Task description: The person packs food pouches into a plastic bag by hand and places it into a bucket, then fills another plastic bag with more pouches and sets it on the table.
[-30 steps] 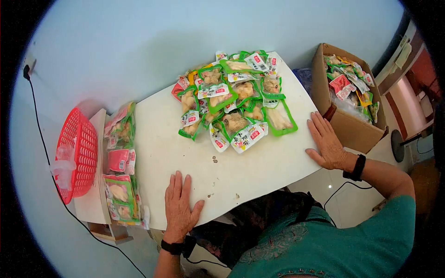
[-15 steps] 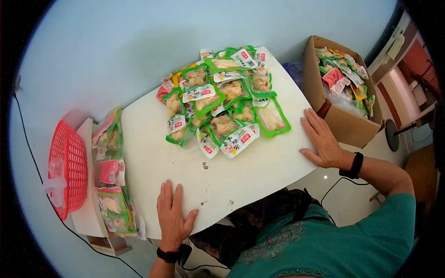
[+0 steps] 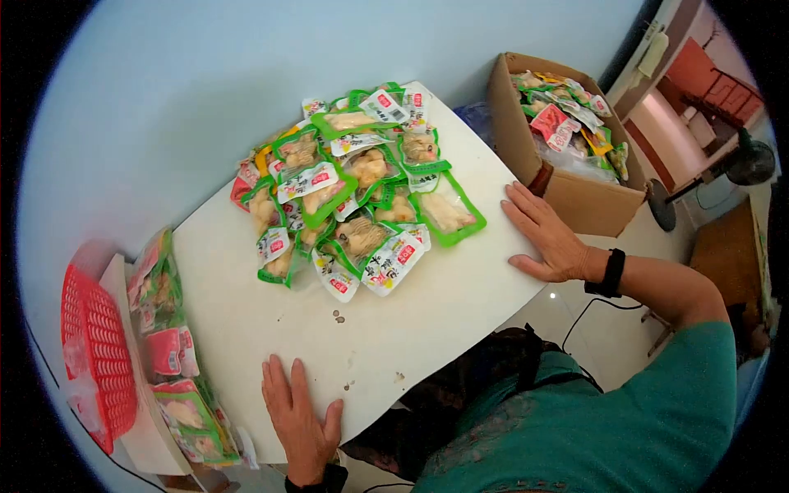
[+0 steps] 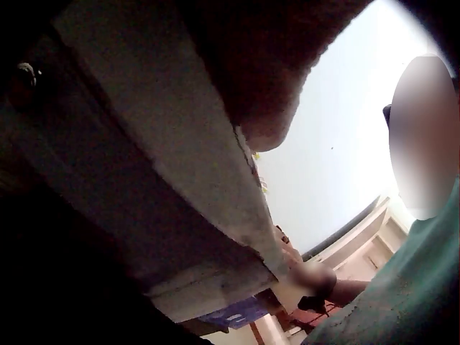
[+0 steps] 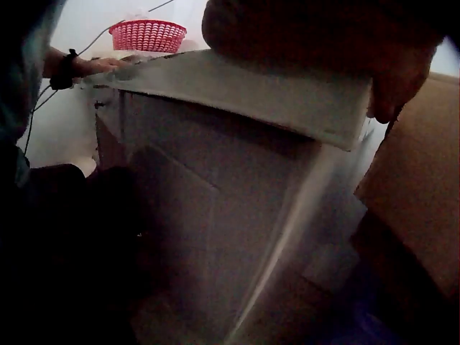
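Observation:
My left hand (image 3: 299, 417) rests flat on the white table (image 3: 246, 320) near its front left, fingers straight and thumb spread. The right hand (image 3: 549, 236) lies at the table's right edge, fingers extended toward the back, holding nothing. Between and beyond them is a heap of sealed food packets (image 3: 362, 234) with green borders and pale contents. One flat green-edged packet (image 3: 448, 211) lies at the heap's right side, closest to the right hand. In the right wrist view the right hand (image 5: 323, 43) is a dark shape over the table's edge.
A cardboard box (image 3: 596, 201) full of similar packets stands right of the table. Along the left edge sit more packets (image 3: 185, 411) in a row, beside a red plastic basket (image 3: 103, 353). A pale blue wall (image 3: 246, 66) closes off the back.
The head view has turned to the right, so the table, heap and box appear further left. Both hands stay resting on the table, and the packets keep their arrangement.

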`<state>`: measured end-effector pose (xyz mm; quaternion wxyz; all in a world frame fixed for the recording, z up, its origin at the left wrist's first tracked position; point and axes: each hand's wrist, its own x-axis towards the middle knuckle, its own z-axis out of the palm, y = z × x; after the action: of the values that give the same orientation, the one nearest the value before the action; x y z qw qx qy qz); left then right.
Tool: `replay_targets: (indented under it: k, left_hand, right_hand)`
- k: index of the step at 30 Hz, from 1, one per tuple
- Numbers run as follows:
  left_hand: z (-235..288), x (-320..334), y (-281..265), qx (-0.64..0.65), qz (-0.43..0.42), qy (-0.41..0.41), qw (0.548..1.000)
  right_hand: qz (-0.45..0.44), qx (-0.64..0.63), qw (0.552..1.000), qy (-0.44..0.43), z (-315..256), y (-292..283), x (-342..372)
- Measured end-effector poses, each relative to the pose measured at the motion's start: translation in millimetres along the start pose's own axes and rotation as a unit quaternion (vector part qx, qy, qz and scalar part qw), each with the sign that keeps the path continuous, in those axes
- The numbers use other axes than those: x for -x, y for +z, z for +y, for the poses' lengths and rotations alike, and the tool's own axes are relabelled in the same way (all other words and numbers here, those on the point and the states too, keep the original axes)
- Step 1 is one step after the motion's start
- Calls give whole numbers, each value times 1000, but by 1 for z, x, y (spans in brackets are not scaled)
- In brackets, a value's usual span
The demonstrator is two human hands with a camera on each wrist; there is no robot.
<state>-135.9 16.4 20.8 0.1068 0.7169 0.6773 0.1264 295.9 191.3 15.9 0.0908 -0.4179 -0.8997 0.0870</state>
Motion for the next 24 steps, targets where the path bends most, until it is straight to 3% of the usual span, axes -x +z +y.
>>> replay_targets:
  k: [4,10,11,20,24]
  left_hand:
    - [1,1,-2,-12,-7,-1,1000]
    - [11,0,-13,-40,50,66,996]
    - [6,3,-9,-2,-1,37,999]
    - [6,6,-9,-3,18,57,998]
    - [-17,12,18,-30,64,77,994]
  right_hand:
    - [8,0,1000,-11,2,2,1]
    - [29,8,999,-22,6,9,6]
    - [33,11,999,-21,5,9,6]
    - [64,27,997,-34,2,10,6]
    - [75,37,996,-36,3,13,7]
